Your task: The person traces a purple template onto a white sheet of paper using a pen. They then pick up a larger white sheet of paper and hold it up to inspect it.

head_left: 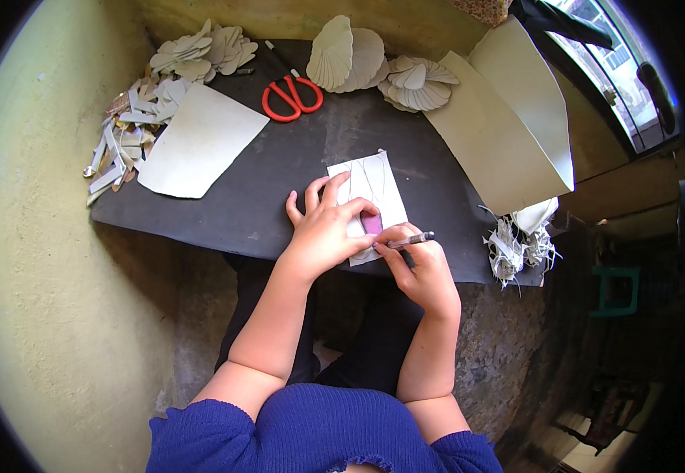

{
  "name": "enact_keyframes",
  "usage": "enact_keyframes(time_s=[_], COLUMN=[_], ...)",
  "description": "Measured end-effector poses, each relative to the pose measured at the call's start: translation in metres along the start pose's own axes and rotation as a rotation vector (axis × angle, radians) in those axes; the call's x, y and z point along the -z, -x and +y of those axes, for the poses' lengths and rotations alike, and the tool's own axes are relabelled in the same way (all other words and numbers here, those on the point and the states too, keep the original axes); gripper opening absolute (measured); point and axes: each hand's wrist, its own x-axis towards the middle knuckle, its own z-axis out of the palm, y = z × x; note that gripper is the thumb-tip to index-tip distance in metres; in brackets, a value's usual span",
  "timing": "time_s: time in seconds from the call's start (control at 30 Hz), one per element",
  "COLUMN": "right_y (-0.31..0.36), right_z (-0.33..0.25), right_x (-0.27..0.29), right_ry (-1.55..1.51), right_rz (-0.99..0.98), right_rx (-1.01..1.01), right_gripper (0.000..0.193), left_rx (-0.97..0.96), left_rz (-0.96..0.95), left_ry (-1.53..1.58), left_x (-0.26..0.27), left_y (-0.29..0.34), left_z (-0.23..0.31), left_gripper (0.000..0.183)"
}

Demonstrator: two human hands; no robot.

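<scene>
The left hand (pixel 320 226), fingers spread, holds one purple piece (pixel 372 224) against one white sheet (pixel 392 199) beneath it. The right hand (pixel 424 266) pinches one pen (pixel 412 240) — one pair of scissors (pixel 298 106) lies beyond both.

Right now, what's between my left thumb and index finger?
A flat purple piece lies there, on the white sheet with drawn curves, as the head view shows.

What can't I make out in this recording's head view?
Head view:
Pen: its tip is too small beside the right hand.
Purple piece: outline partly covered by the left hand.
White paper: partly under that hand.
Blue shirt: cut off by the lower edge.
</scene>
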Motion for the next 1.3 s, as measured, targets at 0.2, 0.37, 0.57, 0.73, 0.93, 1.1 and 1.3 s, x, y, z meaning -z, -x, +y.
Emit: enact_keyframes(time_s=[0.2,0.37,0.57,0.73,0.93,1.1,1.3], right_y=[-0.001,0.000,-0.001,-0.001,-0.007,-0.006,-0.002], right_z=[-0.008,-0.007,-0.006,0.003,0.000,-0.001,-0.001], right_x=[0.001,-0.002,-0.008,-0.014,-0.013,-0.013,-0.011], right_ry=[0.048,0.056,0.015,-0.004,-0.068,-0.033,0.066], right_rz=[-0.010,-0.013,-0.019,0.025,0.028,0.034,-0.006], right_rx=[-0.027,-0.022,-0.036,0.026,-0.095,-0.117,-0.034], right_gripper=[0.009,0.010,0.016,0.022,0.025,0.020,0.019], left_rx=[-0.010,-0.006,-0.025,-0.030,-0.013,-0.021,-0.019], left_rz=[0.016,0.015,0.081,0.093,0.092,0.101,0.103], left_ry=[0.025,0.023,0.024,0.029,0.044,0.056,0.049], left_x=[-0.002,-0.001,-0.005,0.000,-0.001,-0.001,-0.002], left_y=[0.000,-0.001,-0.002,-0.005,-0.005,-0.005,-0.004], left_z=[-0.003,-0.002,-0.006,-0.007,-0.008,-0.008,-0.009], left_gripper=[0.021,0.018,0.015,0.013,0.015,0.014,0.014])
